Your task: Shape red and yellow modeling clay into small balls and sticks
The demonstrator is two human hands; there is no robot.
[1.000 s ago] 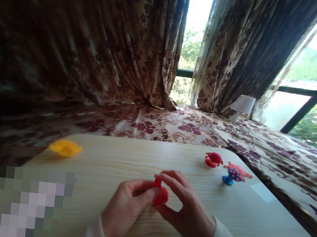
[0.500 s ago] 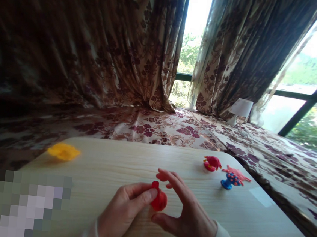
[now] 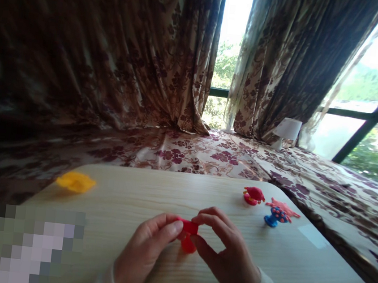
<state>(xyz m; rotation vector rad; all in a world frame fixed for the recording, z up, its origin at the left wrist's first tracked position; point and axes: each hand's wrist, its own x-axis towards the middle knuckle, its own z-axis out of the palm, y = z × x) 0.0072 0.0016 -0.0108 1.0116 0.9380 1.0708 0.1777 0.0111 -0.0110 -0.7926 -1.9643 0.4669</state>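
- Grip: left hand and right hand both pinch the red piece, at its nine and three o'clock ends.
- Table: beneath the hands.
- Yellow piece: ten o'clock from them, well apart.
- Red piece: between the fingertips, round part towards six; uneven pulling could bend it, and a slack pinch could drop it.

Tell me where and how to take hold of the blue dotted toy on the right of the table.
Probably best by the narrow stem of the blue dotted toy, pinched from the near left side. It stands on a round foot with a wider, knobbly cap above, and the spread pink piece lies close behind and to its right.
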